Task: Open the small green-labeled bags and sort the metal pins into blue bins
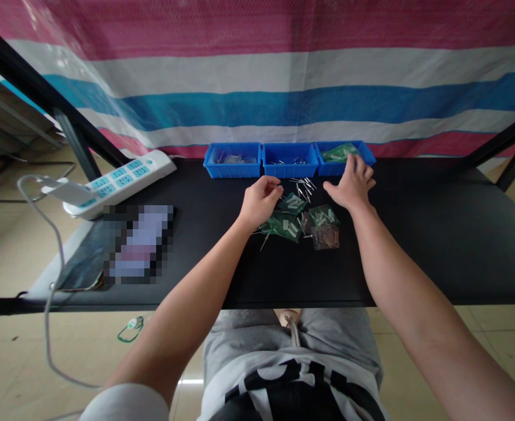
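My left hand (261,202) is closed, thumb and fingers curled together, just left of some loose silver metal pins (304,190); what it pinches, if anything, is too small to make out. My right hand (354,182) has its fingers apart, over the front edge of the right blue bin (330,169), where a green bag (340,152) lies. Between my forearms are small green plastic bags (293,203) of metal parts, another green bag (323,215), and a clear bag (326,237) with copper-coloured pieces. More thin pins stick out around the bags.
The middle blue bin (289,170) holds a few pins, and the left blue bin (232,171) holds clear bags. A white power strip (121,181) with a plugged-in cable (49,292) lies left on the black table (442,234), beside a pixelated phone-like object (141,242). A striped sheet (284,70) hangs behind.
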### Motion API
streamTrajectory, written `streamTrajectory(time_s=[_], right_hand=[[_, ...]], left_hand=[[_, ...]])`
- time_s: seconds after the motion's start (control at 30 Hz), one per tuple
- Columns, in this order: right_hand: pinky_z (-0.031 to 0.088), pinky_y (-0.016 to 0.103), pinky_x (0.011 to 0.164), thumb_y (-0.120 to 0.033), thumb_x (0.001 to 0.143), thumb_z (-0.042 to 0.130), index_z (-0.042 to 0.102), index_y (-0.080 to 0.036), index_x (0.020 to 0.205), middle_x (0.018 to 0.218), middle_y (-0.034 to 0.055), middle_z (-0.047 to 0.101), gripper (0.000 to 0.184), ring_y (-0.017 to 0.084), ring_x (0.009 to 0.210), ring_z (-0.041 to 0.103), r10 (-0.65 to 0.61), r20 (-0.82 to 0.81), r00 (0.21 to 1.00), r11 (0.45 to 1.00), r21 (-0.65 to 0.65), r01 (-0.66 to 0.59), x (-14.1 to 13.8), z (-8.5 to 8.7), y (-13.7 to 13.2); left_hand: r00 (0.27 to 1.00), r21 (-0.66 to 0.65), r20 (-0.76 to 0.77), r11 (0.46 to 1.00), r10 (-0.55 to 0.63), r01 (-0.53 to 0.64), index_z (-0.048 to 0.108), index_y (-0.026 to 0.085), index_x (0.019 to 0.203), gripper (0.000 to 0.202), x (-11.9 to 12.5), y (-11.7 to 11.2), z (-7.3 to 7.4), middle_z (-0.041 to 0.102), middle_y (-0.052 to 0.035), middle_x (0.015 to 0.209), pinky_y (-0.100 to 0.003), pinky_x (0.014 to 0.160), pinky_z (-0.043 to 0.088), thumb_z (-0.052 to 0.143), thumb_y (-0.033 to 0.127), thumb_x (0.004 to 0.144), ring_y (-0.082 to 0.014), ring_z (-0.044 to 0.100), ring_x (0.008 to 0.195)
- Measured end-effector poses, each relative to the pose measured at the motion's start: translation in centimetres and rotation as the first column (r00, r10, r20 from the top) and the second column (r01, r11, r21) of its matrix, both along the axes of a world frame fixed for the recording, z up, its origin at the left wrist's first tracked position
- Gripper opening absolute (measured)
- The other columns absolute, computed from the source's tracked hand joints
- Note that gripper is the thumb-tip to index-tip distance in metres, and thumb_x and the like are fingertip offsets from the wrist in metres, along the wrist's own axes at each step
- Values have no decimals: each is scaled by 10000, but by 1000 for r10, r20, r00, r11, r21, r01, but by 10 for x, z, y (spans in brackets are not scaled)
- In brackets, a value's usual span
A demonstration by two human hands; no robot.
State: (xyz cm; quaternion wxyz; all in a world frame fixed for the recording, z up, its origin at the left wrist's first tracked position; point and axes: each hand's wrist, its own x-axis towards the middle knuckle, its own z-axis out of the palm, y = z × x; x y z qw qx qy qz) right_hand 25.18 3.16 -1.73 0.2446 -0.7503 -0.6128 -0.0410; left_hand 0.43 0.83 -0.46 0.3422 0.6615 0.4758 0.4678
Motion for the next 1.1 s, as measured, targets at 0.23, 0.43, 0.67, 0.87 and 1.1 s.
streamTrajectory(time_s=[0.23,0.43,0.67,0.87,1.1], right_hand=[[279,764,900,-580,741,564,258,-161,1451,1541,251,180,879,474,1285,247,-33,-11,999,999,4,33,5,-6,6],[325,724,900,-550,728,578,288,-172,1426,1528,246,195,846,467,1282,268,-60,-45,997,995,76,64,6,-3,4],[335,676,927,-437,759,553,377,-196,1352,1382,197,434,664,423,1240,337,70,-52,996,990,124,-63,0,9,-4],[309,710,922,-491,711,624,293,-225,1446,1551,198,207,848,464,1278,277,83,-26,996,996,-17,-83,-1,3,-3],[274,727,939,-544,660,673,310,-254,1449,1551,198,77,915,495,1311,226,-59,-81,995,998,-14,58,6,-4,4]], left_hand=[[991,79,-133,997,11,0,645,172,894,141,-1,-4,6,678,-17,768,-269,679,467,590,257,796,-146,608,704],[957,172,-289,982,-29,81,656,172,896,128,0,-7,7,690,-47,843,-291,732,484,576,234,818,-172,629,768],[920,208,-387,966,-63,154,656,160,904,142,0,-6,4,674,-57,843,-289,725,478,554,215,822,-179,619,784],[900,223,-429,956,-81,192,657,159,908,148,0,-6,3,665,-62,850,-294,729,482,548,217,826,-181,615,782],[876,215,-478,957,-71,194,656,151,937,174,-1,-7,6,675,-75,908,-322,797,500,526,214,841,-195,626,852]])
